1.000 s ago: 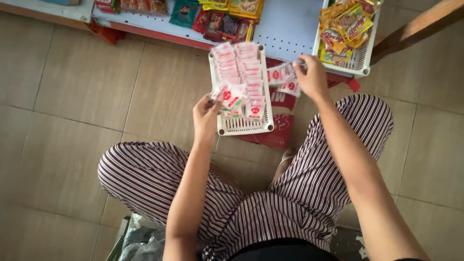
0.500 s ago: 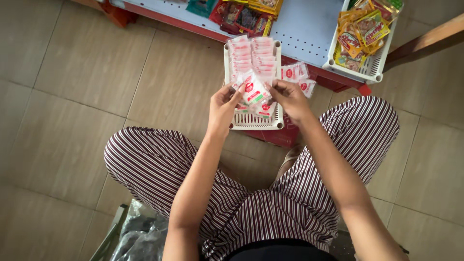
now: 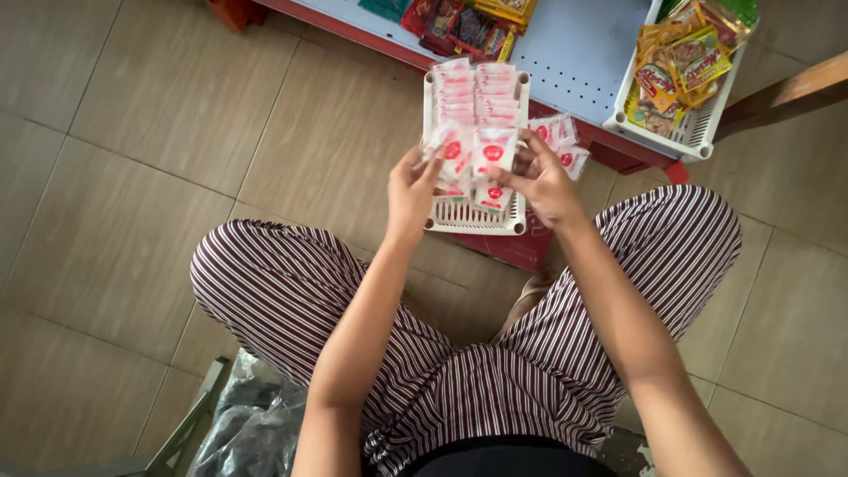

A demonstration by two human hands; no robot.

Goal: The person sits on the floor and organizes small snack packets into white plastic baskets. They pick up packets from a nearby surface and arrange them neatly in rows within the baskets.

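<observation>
Both hands' fingers gripping white sachets (image 3: 484,152) with red round labels, above white slotted tray (image 3: 473,219), yellow packets (image 3: 680,66) right.

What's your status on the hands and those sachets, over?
Left hand and right hand both gripping white-and-red sachets, held above the white basket. Basket holds two rows of the same sachets. Nothing in the way.

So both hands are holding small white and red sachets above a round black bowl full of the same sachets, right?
Not quite. The head view shows both hands, left hand and right hand, holding small white and red sachets, but above a rectangular white slotted plastic basket, not a round black bowl. It holds rows of the same sachets.
</observation>
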